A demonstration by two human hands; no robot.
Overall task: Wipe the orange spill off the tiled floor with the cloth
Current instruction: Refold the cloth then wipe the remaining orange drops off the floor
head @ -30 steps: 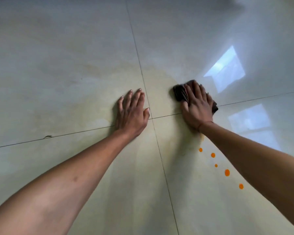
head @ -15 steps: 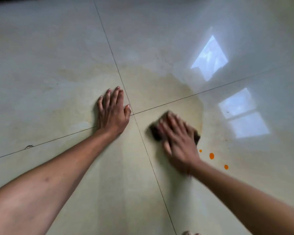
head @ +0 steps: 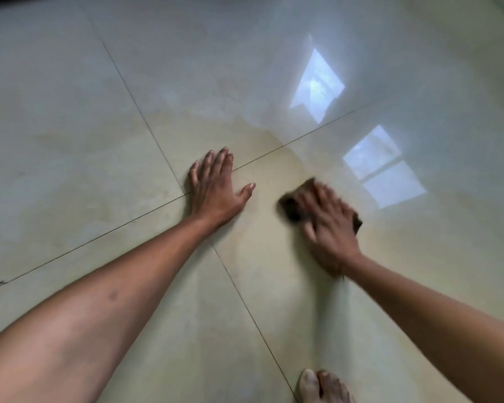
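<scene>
Glossy pale tiled floor (head: 70, 112) fills the view, and a faint yellowish smear (head: 262, 146) spreads around the crossing of the grout lines. The left hand (head: 216, 190) lies flat on that crossing, fingers straight and close together, thumb out. Near it on the right, the blurred right hand (head: 329, 228) presses the dark cloth (head: 291, 209) flat onto the smeared tile, fingers stretched over it. Bare toes (head: 320, 385) peek in at the bottom edge.

The left hand (head: 217, 190) lies flat, fingers spread, on the tiled floor (head: 70, 112) where grout lines (head: 146, 120) cross. Near it the blurred right hand (head: 329, 228) presses a dark cloth (head: 291, 209) onto a yellowish smear (head: 274, 146). Bare toes (head: 320, 385) show at the bottom edge
</scene>
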